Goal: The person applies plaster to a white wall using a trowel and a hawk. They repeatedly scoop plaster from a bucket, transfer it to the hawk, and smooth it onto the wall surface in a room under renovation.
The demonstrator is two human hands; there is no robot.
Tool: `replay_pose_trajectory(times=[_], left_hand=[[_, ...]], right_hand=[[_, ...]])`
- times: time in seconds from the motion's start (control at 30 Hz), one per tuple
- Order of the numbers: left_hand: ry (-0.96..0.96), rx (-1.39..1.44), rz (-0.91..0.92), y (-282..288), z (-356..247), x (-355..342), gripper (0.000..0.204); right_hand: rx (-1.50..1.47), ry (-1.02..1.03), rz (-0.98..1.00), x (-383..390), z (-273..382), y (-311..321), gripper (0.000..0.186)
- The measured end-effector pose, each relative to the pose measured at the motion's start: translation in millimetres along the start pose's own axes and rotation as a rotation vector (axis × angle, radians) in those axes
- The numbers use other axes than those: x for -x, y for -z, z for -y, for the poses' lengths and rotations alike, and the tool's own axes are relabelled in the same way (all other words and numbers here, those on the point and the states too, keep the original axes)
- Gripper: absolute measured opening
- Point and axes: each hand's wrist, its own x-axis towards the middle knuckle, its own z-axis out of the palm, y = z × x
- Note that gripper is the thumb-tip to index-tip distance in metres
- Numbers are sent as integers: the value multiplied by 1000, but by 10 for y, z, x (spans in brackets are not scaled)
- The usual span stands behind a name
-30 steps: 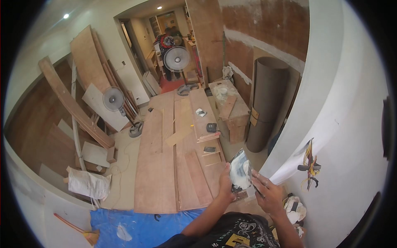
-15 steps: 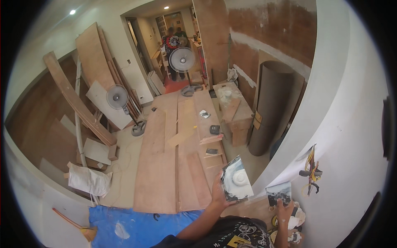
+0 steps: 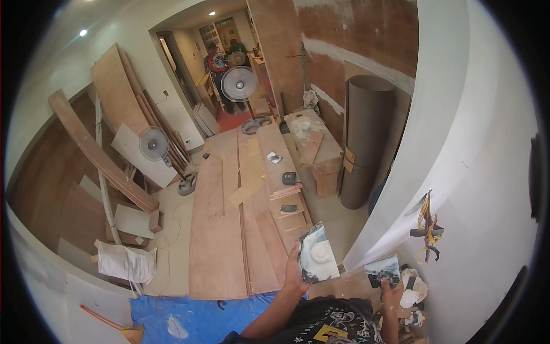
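Observation:
My left hand is closed on the edge of a flat rectangular plate, which is tilted in front of my body. On its face lies a thick mound of white putty, and dark smears mark the border. To its right, my right hand grips a smaller, wide scraper blade with a shiny pale upper part and dark stains near my fingers. The two tools are apart. Parts of the fingers behind the plate are hidden.
Large wooden sheets lie ahead, with a tape measure on top. Wires stick out of the white wall at right. Blue sheeting covers the floor at left. Standing fans, a big brown roll and two people are farther off.
The view has shifted slightly, so the room sits a little farther left. Both hands keep their hold, and the scraper blade has tilted a little.

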Motion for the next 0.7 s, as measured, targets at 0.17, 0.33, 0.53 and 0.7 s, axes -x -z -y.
replay_pose_trajectory(times=[0.17, 0.33, 0.53, 0.7], left_hand=[[51, 19, -11, 9, 2, 1, 52], [73, 23, 9, 82, 36, -34, 52], [108, -6, -3, -56, 24, 32, 51], [105, -17, -34, -56, 105, -9, 53]], right_hand=[[34, 23, 7, -18, -106, 17, 39], [154, 14, -36, -90, -395, 133, 35], [86, 39, 39, -47, -43, 73, 33], [136, -45, -17, 48, 279, -6, 37]])
